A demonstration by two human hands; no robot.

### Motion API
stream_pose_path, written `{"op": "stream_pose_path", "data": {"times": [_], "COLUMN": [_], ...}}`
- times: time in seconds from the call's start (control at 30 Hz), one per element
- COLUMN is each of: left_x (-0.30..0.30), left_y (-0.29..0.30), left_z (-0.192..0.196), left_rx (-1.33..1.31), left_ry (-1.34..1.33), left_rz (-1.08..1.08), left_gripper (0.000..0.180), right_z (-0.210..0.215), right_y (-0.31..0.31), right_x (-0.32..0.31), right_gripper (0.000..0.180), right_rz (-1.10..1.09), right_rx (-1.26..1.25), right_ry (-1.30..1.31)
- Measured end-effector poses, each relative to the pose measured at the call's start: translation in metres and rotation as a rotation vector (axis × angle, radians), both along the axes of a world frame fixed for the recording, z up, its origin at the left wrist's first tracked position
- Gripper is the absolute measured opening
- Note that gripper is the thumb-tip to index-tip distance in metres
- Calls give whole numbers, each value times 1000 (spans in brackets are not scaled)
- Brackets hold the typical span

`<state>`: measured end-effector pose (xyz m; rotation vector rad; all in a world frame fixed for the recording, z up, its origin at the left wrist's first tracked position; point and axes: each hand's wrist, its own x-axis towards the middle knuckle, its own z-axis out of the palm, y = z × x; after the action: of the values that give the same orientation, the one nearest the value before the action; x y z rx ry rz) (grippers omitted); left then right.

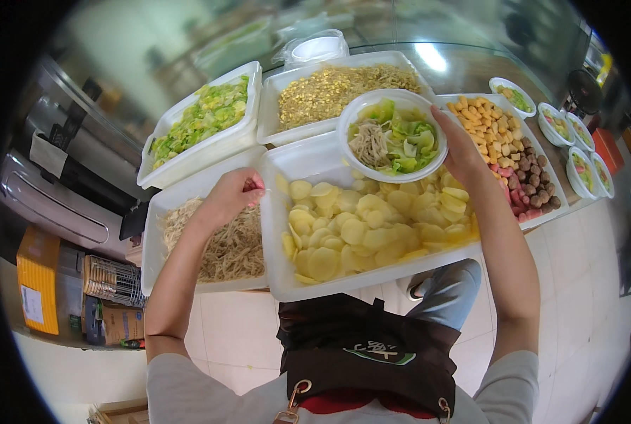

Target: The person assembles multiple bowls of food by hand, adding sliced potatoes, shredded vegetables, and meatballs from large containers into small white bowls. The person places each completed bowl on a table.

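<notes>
My right hand (458, 147) grips the rim of a round white bowl (343, 134), holding it tilted above a tray of potato slices (361, 226). In the bowl lie green lettuce leaves (412, 145) and a clump of pale shredded strips (373, 146). Left of it, my left hand (232, 196) hovers over a white tray (153, 244) of similar shreds (234, 251). Its fingers are curled together near the tray's far right side; whether anything is between them is hidden.
Beyond are trays of chopped greens (206, 120) and of sprouts with yellow bits (336, 92). At right a tray holds beige chunks (481, 120), brown meatballs (534, 177) and pink sausage pieces (514, 198). Several filled bowls (555, 126) stand farther right. A glass panel (456, 60) edges the back.
</notes>
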<state>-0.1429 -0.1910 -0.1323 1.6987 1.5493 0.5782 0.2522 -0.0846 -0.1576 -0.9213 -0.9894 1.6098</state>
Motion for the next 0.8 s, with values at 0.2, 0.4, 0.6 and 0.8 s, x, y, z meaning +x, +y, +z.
{"op": "stream_pose_path", "data": {"times": [0.2, 0.4, 0.6, 0.8], "left_x": [-3, -38, -103, -35], "left_y": [2, 7, -14, 14], "left_z": [-1, 16, 38, 6], "left_rx": [-2, 158, 1, 252], "left_ry": [14, -276, -132, 125], "left_rz": [10, 71, 155, 58], "left_gripper": [6, 8, 15, 19], "right_z": [7, 9, 5, 8], "right_y": [-7, -7, -7, -10], "right_x": [-2, -3, -2, 2], "right_gripper": [47, 47, 49, 50], "right_rz": [18, 1, 17, -2], "right_rx": [16, -9, -21, -44], "right_ry": [-15, -17, -47, -98]}}
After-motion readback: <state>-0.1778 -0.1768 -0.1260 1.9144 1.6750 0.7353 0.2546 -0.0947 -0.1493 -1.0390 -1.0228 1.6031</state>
